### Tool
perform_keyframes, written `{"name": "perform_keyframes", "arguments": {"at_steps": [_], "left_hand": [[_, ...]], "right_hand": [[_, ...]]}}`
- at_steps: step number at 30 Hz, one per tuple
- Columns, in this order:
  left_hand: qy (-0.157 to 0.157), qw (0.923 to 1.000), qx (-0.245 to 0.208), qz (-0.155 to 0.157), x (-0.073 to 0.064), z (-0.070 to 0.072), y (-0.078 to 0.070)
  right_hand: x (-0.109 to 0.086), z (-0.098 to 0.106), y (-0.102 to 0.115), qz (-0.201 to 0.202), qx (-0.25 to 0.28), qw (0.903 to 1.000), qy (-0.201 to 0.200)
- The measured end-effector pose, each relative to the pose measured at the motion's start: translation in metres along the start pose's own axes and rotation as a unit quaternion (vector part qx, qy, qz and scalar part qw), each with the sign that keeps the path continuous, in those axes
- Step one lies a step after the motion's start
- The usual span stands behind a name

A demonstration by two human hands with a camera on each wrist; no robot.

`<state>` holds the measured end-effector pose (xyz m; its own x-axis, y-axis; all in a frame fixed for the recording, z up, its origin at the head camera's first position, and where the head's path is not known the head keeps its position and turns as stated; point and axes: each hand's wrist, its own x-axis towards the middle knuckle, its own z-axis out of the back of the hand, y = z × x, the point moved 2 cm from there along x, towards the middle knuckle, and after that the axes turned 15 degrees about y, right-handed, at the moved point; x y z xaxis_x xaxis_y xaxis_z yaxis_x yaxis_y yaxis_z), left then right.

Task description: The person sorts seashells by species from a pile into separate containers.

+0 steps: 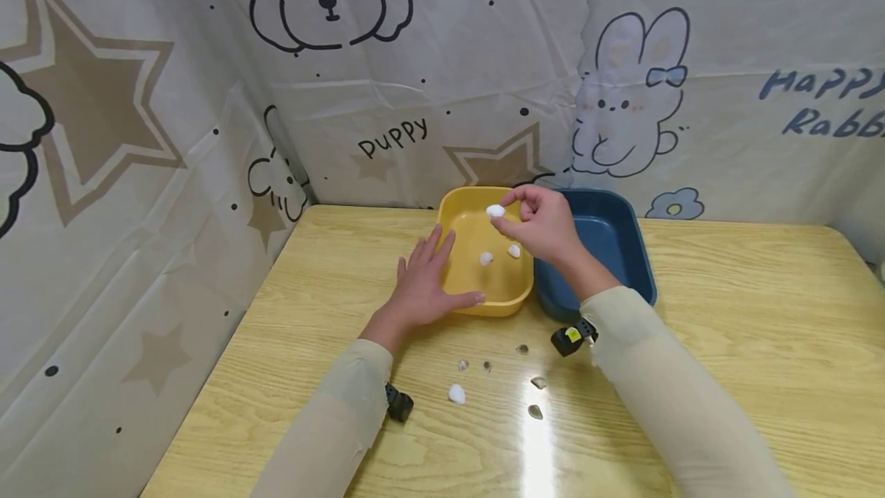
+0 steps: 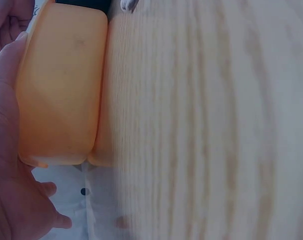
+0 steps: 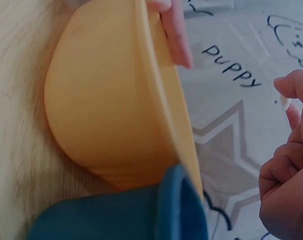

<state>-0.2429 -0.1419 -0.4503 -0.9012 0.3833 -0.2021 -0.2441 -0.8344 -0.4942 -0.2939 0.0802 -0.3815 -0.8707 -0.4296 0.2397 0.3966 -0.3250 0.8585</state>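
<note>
My right hand (image 1: 548,229) pinches a small white shell (image 1: 495,210) between thumb and forefinger, above the yellow bin (image 1: 499,310). In the right wrist view only a sliver of that shell (image 3: 285,103) shows behind the fingertips. Two more white shells, one on the left (image 1: 486,258) and one on the right (image 1: 514,250), lie inside the bin. Spread fingers of my left hand (image 1: 424,289) rest along the bin's left side, the thumb over its front rim. The left wrist view has this hand (image 2: 11,145) against the bin's outer wall (image 2: 64,90).
A dark blue bin (image 1: 646,267) stands against the yellow bin's right side, partly behind my right forearm. Nearer me on the wooden table (image 1: 754,329) lie a white shell (image 1: 456,394) and several small brownish shells (image 1: 538,383). A printed cloth (image 1: 484,75) hangs behind the table.
</note>
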Motion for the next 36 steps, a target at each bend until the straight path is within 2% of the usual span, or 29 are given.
{"name": "perform_keyframes", "arguments": {"at_steps": [9,17,36], "left_hand": [[0.004,1.0000,-0.001,0.001,0.001,0.000,0.000],[0.002,1.0000,0.008,0.001,0.001,-0.001,0.000],[0.003,1.0000,0.009,0.001,0.001,0.001,0.000]], "right_hand": [[0.007,-0.001,-0.023,-0.051,0.013,0.9986,-0.009],[0.013,-0.009,-0.041,-0.072,-0.004,0.9974,-0.005],[0.020,-0.015,-0.050,-0.124,-0.030,0.9918,0.007]]}}
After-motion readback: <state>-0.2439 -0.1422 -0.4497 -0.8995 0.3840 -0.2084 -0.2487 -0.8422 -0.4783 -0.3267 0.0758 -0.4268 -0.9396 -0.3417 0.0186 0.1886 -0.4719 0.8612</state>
